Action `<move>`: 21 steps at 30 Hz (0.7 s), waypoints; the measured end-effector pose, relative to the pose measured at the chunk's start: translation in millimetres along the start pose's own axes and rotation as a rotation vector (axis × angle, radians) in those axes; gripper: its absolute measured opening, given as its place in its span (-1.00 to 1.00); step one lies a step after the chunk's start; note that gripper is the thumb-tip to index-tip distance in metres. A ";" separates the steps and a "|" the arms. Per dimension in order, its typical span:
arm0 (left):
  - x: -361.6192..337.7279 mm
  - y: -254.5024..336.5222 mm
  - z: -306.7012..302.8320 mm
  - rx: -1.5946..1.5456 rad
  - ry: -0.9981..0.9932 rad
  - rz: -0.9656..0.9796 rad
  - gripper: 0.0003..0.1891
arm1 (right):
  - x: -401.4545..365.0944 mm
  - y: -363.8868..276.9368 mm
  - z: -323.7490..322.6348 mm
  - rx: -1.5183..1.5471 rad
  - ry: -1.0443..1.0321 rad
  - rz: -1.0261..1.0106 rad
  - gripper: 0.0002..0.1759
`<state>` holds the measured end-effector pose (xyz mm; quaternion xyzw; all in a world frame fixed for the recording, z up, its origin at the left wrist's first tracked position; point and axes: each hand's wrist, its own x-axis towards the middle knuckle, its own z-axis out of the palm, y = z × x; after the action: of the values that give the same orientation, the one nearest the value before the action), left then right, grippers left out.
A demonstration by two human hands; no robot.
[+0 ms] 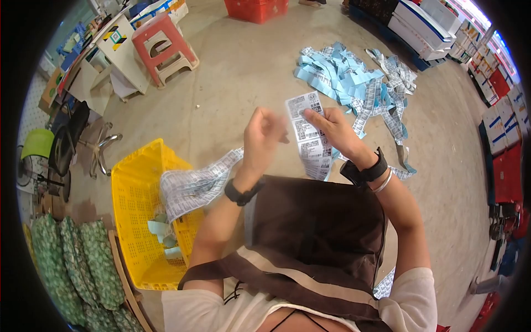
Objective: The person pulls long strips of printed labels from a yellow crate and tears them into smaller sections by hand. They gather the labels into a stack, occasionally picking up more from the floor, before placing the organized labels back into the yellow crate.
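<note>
Right hand (332,131) pinches the label strip (307,138) near its top, and the strip hangs between both hands. Left hand (263,135), fingers curled and blurred, sits just left of the strip; cannot tell whether it grips.

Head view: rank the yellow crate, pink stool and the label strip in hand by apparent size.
1. yellow crate
2. pink stool
3. label strip, nearer the camera, so this last pair is unsure.

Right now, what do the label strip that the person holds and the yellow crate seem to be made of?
The label strip looks like thin paper, matte white with black print, on pale blue backing; it bends limply below the right hand. The yellow crate is probably moulded plastic, slightly glossy, with lattice walls.
</note>
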<state>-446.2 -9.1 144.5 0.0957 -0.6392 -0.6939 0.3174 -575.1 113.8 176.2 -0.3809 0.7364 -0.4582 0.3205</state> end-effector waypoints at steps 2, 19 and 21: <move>-11.9 7.6 8.4 0.094 -0.014 0.071 -0.75 | 4.2 1.9 0.4 0.039 0.037 -0.005 -0.60; 61.1 108.4 15.1 0.076 -0.077 0.431 -0.86 | 22.1 -64.0 -25.8 0.224 0.151 -0.743 -0.50; 87.1 127.7 14.4 0.071 -0.048 0.552 -0.84 | 27.4 -73.8 -27.0 0.330 -0.050 -0.646 -0.45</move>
<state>-481.3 -43.8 291.6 -0.0874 -0.6724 -0.5604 0.4756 -591.4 80.6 250.7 -0.5482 0.4861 -0.6390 0.2341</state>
